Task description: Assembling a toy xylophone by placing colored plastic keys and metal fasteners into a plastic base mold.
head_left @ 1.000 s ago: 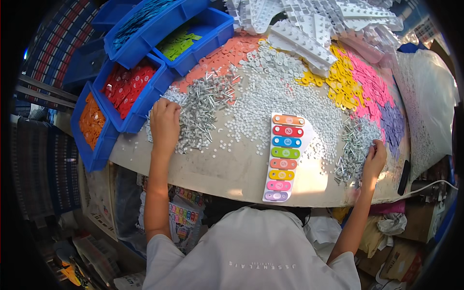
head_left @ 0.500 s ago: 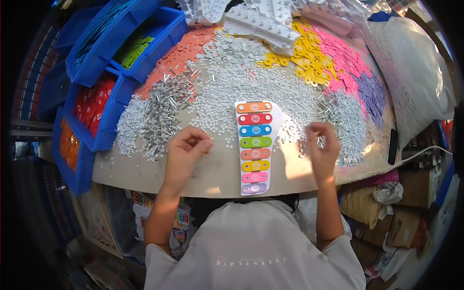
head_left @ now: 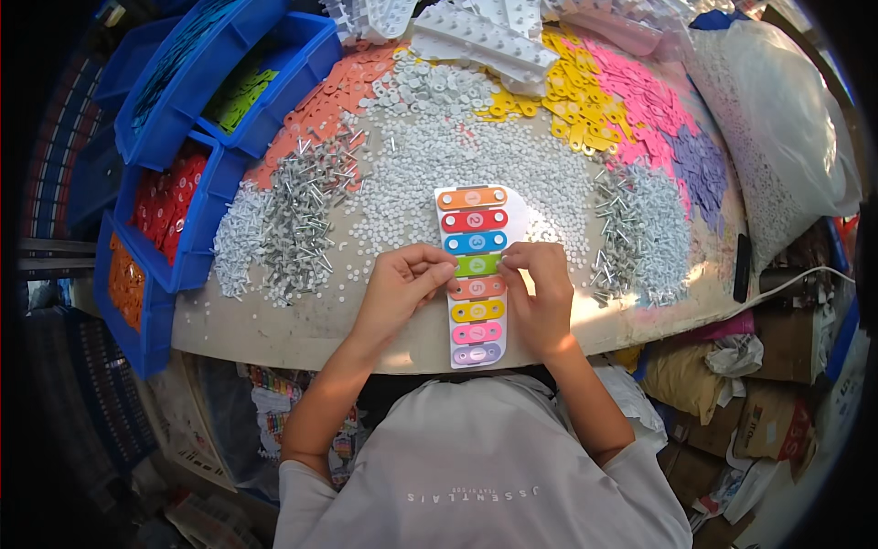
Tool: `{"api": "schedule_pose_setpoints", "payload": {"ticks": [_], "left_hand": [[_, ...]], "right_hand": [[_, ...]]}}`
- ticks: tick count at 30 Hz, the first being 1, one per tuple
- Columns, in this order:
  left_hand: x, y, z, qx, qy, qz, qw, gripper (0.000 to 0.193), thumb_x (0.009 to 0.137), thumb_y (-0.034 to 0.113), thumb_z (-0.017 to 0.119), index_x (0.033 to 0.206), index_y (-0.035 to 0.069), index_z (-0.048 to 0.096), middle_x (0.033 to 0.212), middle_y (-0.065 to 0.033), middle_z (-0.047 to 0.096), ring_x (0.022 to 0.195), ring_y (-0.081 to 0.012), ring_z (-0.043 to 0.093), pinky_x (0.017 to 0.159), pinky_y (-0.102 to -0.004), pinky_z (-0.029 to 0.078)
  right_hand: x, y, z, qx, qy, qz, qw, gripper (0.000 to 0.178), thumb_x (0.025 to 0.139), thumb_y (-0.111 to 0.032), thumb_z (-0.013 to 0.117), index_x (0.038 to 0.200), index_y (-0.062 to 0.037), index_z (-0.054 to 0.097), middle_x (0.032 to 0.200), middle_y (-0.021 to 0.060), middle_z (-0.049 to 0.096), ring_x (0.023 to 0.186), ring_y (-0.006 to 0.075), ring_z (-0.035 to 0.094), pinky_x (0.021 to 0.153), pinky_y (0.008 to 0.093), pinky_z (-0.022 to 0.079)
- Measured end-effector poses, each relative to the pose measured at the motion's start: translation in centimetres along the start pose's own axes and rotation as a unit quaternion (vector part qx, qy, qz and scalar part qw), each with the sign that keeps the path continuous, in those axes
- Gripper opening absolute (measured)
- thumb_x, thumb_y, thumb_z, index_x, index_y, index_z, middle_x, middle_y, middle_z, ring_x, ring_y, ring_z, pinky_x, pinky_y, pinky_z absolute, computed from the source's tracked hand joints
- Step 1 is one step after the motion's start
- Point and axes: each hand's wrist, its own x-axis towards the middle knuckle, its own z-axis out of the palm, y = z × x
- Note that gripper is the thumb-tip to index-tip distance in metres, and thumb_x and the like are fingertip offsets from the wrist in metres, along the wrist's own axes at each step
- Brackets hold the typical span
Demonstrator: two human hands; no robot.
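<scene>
Seen from the head camera: looking down on a pale worktop (head_left: 265, 334) heaped with white discs (head_left: 476, 165) and metal screws (head_left: 302, 215), with blue bins (head_left: 215, 206) at left. Lying near the front edge, as a white board (head_left: 519, 220) under a column of coloured bars (head_left: 478, 311). Meeting at opposite ends of the green bar (head_left: 477, 265), with left hand (head_left: 400, 284) and right hand (head_left: 541, 297) drawn to a pinch; impossible to tell whether gripping anything small.

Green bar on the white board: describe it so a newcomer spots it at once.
On the pale table lies a white board with a column of coloured bars. The green bar is fourth from the top, with the left hand and right hand at its ends. Its colour sets it apart from the blue bar above and the salmon bar below.
</scene>
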Motion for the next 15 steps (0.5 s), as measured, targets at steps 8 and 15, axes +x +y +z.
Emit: {"api": "schedule_pose_setpoints", "payload": {"ticks": [8,15], "left_hand": [[0.6,-0.5,0.3,0.034,0.023,0.047,0.998,0.037,0.097,0.011,0.065,0.128,0.000,0.048,0.084,-0.0067,0.071,0.071,-0.0029,0.059,0.064,-0.0170,0.045],[1.4,-0.2,-0.2,0.057,-0.018,-0.015,0.998,0.045,0.096,0.012,0.067,0.130,-0.003,0.042,0.084,-0.0087,0.072,0.078,-0.0078,0.066,0.069,-0.0218,0.050]], "right_hand": [[0.6,-0.2,0.0,0.008,0.006,0.009,1.000,0.019,0.078,0.007,0.071,0.091,-0.0032,0.062,0.095,0.0097,0.067,0.090,0.0282,0.059,0.078,0.0380,0.049],[0.8,-0.3,0.3,0.017,0.014,0.026,0.999,0.018,0.077,0.007,0.071,0.090,-0.0035,0.062,0.096,0.0098,0.067,0.091,0.0279,0.059,0.078,0.0383,0.049]]}}
